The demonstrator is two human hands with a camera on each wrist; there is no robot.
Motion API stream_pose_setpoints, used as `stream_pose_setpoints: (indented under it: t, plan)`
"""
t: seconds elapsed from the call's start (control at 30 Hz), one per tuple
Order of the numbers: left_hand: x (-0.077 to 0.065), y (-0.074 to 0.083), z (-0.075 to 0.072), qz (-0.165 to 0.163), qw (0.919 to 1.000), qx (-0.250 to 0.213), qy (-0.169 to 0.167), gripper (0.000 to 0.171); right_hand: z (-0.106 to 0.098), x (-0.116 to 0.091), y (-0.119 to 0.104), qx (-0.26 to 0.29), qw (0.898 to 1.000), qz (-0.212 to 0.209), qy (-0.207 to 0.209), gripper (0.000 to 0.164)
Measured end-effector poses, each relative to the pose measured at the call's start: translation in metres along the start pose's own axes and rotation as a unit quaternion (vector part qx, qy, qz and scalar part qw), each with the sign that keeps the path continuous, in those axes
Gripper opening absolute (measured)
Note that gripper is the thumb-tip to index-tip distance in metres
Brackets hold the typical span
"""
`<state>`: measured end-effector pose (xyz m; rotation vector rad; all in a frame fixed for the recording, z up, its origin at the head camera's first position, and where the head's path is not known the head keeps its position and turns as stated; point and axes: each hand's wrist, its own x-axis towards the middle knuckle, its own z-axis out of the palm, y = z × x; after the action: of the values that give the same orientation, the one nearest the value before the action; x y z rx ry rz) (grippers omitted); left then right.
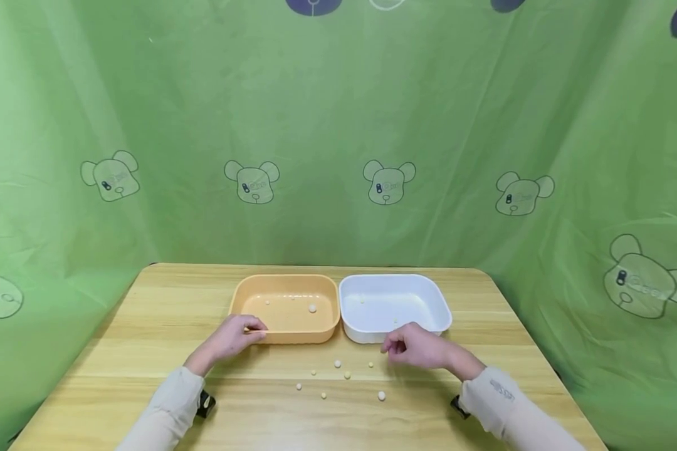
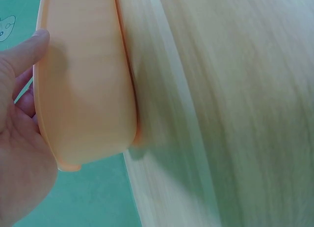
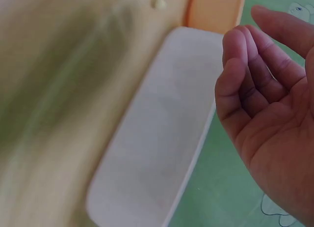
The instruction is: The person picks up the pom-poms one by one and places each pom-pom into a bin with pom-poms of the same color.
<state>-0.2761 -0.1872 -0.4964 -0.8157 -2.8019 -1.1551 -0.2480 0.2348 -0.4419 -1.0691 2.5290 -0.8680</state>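
In the head view, my left hand [image 1: 231, 338] grips the near rim of an orange plastic basin [image 1: 299, 337] at its left end. The left wrist view shows the thumb [image 2: 32, 49] on the basin's outer wall, fingers behind the rim. My right hand [image 1: 420, 346] hovers by the near side of a white basin [image 1: 367, 336]. Its fingers [image 3: 234, 84] are loosely curled, the thumb apart, and nothing shows between them. Small white balls, one larger [image 1: 313, 308], lie in the orange basin; small yellowish balls [image 1: 395, 321] lie in the white one.
Several loose balls lie on the wooden table [image 1: 259, 413] before the basins: white ones [image 1: 381, 396] and yellowish ones [image 1: 347, 375]. The basins stand side by side. A green curtain [image 1: 327, 232] with bear heads surrounds the table's back and sides.
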Motion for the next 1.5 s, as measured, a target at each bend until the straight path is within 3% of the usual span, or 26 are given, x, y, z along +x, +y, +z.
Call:
stream_pose_setpoints:
  t: [0.27, 0.5, 0.83, 1.5]
  plan:
    - [0.0, 0.001, -0.002, -0.005, 1.0, 0.0, 0.001, 0.006, 0.025, -0.009, 0.004, 0.023, 0.999, -0.016, -0.043, 0.015]
    - [0.0, 0.0, -0.002, -0.001, 1.0, 0.0, 0.002, 0.006, 0.04, -0.015, 0.008, 0.07, 0.995, 0.013, -0.072, 0.021]
    - [0.0, 0.001, -0.002, 0.0, 1.0, 0.001, 0.005, 0.005, 0.052, -0.014, 0.013, 0.043, 0.996, 0.031, -0.077, 0.017]
    - [0.001, 0.0, 0.001, 0.004, 1.0, 0.004, 0.005, 0.005, 0.058, -0.012, 0.016, 0.026, 0.997, 0.029, -0.073, 0.011]
